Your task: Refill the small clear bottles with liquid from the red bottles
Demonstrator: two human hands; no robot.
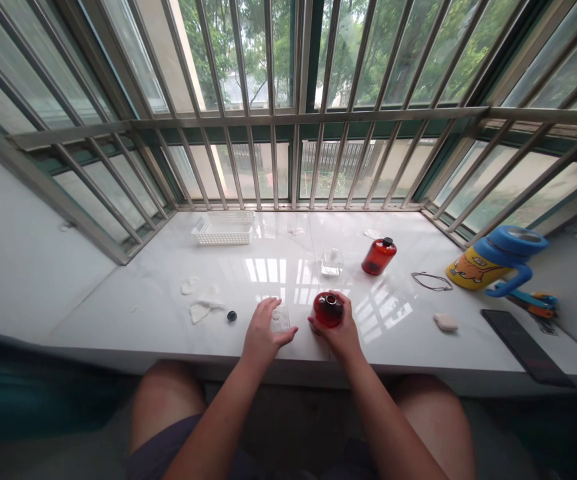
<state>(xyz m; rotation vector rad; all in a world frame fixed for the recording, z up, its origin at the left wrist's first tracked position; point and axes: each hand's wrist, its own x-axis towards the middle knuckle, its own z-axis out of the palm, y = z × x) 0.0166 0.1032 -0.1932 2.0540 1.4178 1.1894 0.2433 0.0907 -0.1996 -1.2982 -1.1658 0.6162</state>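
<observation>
The red bottle [327, 309] in front of you is translucent, round-bodied and uncapped, its dark open neck facing up; it stands near the front edge of the white marble surface [158, 313], between your two hands. Just left of it stands a small clear container [280, 319], so transparent against the glossy stone that its shape and contents are hard to make out. Your right hand [341, 333] curls around the red bottle from behind and the sides, fingers closed on it, hiding its lower part. Your left hand [263, 333] is partly closed around the clear container, thumb out to the right, fingers wrapped over its left side. A small black cap [231, 316] lies to the left of your left hand, apart from it. Farther back, a second red bottle [378, 257] lies tilted with its black cap on.
</observation>
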